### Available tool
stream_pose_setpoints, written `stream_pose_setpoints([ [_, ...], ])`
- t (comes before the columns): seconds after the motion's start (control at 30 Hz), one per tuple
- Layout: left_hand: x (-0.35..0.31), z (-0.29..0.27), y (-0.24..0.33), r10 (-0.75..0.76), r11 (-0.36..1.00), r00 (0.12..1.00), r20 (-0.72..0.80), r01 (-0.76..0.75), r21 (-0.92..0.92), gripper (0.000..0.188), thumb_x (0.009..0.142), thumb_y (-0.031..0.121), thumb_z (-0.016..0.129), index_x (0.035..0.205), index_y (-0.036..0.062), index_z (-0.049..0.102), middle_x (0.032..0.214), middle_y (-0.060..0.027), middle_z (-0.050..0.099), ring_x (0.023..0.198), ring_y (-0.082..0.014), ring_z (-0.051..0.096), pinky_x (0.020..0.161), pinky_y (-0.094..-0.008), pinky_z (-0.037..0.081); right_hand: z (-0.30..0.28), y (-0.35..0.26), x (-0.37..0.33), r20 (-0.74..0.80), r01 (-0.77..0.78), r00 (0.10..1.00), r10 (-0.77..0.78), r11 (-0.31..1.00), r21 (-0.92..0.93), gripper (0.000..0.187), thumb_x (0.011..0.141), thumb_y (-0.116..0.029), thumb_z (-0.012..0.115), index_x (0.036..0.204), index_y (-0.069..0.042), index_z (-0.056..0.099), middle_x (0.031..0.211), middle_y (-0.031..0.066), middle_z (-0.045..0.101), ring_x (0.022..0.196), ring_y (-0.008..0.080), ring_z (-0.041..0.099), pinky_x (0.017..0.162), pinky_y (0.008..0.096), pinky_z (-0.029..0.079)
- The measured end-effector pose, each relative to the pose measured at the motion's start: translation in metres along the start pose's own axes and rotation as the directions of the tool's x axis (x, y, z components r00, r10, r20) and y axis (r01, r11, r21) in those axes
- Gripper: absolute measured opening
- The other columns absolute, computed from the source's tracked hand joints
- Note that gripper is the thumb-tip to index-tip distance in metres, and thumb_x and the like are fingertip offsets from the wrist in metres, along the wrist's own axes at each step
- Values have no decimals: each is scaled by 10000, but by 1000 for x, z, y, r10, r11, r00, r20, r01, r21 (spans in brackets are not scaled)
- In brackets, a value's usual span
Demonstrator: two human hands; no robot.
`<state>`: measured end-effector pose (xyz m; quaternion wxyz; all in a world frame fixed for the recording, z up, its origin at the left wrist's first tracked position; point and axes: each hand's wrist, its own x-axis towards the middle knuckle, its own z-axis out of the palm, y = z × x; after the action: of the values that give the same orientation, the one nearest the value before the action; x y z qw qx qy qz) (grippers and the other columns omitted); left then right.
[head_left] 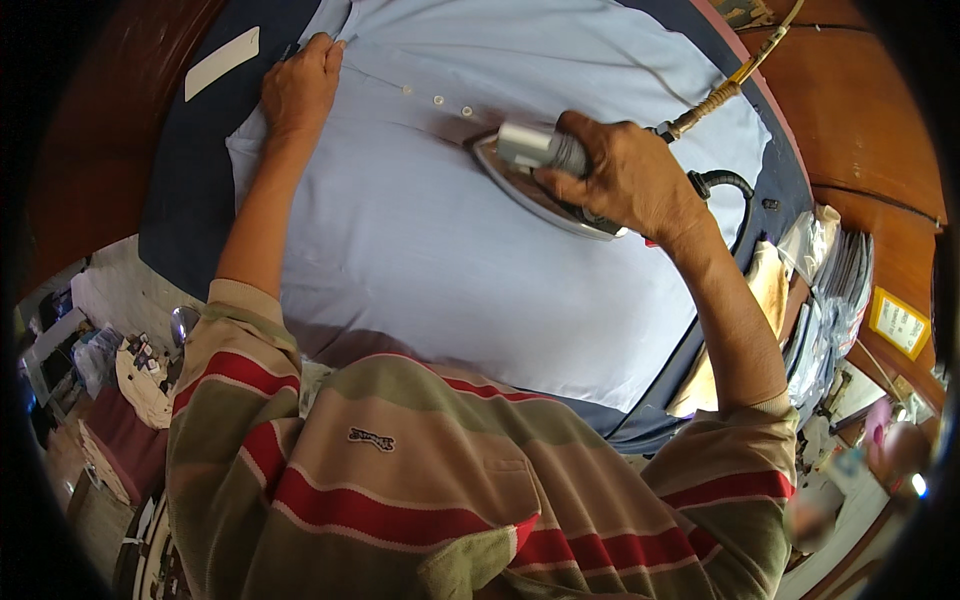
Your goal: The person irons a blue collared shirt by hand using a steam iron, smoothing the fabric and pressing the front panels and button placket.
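Note:
A light blue shirt (450,270) lies spread on a dark navy cloth (185,190). My right hand (640,185) is wrapped round the handle of a clothes iron (522,146), slightly blurred, over the shirt right of the middle. Its metal sole faces down by the button row, and I cannot tell how firmly it presses. Several pale buttons (438,100) run along the placket toward the collar end. At the upper left, my left hand (303,85) is closed on the shirt's cloth, its fingers pinched together beside the placket.
From the iron, a wrapped cord (705,108) runs up right and a black hose (735,180) curves down. A white card strip (222,65) lies at the upper left. Folded garments in clear plastic (840,280) are stacked at the right, beside a yellow-framed sign (900,322).

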<state>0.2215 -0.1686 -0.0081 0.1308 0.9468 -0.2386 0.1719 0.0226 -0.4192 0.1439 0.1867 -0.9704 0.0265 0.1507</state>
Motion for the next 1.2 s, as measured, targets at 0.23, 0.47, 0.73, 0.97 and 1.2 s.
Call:
stream_pose_setpoints([
  [0.23, 2, -5, 10, -49, 998, 998, 27, 50, -46, 290, 881, 368, 520, 786, 97, 554, 662, -118, 615, 644, -352, 602, 571, -449, 461, 3, 7, 8, -96, -122, 987, 128, 990, 71, 419, 802, -414, 584, 963, -28, 600, 652, 154, 637, 611, 301, 646, 581, 385, 538],
  [0.47, 0, -4, 3, -43, 997, 999, 11, 44, -63, 293, 880, 360, 522, 774, 88, 549, 686, -115, 627, 661, -349, 609, 573, -439, 466, -3, 1, 1, 6, -65, 998, 65, 996, 66, 425, 785, -406, 611, 976, -26, 594, 653, 173, 628, 648, 318, 644, 637, 378, 528],
  [0.73, -1, 1, 4, -52, 997, 999, 9, 53, -54, 270, 878, 368, 526, 784, 115, 534, 655, -100, 620, 620, -353, 599, 535, -443, 465, -18, 24, 17, 26, -14, 1000, 14, 1000, 14, 333, 780, -345, 640, 938, -53, 614, 700, 140, 654, 655, 261, 661, 638, 342, 535],
  [0.97, -1, 1, 3, -47, 996, 999, 7, 47, -82, 269, 881, 370, 527, 785, 119, 531, 647, -87, 617, 613, -340, 602, 539, -429, 469, -9, 15, 24, 59, 114, 992, -111, 993, -36, 358, 744, -345, 656, 954, -58, 616, 665, 133, 646, 637, 260, 658, 611, 345, 546],
  [1.2, -1, -2, 4, -36, 998, 999, 41, 38, -59, 265, 884, 354, 525, 803, 102, 541, 676, -91, 622, 638, -337, 602, 562, -420, 471, -3, 10, -11, 90, 265, 957, -275, 958, 113, 404, 699, -279, 709, 1020, -57, 603, 763, 138, 653, 670, 288, 649, 628, 357, 519],
])
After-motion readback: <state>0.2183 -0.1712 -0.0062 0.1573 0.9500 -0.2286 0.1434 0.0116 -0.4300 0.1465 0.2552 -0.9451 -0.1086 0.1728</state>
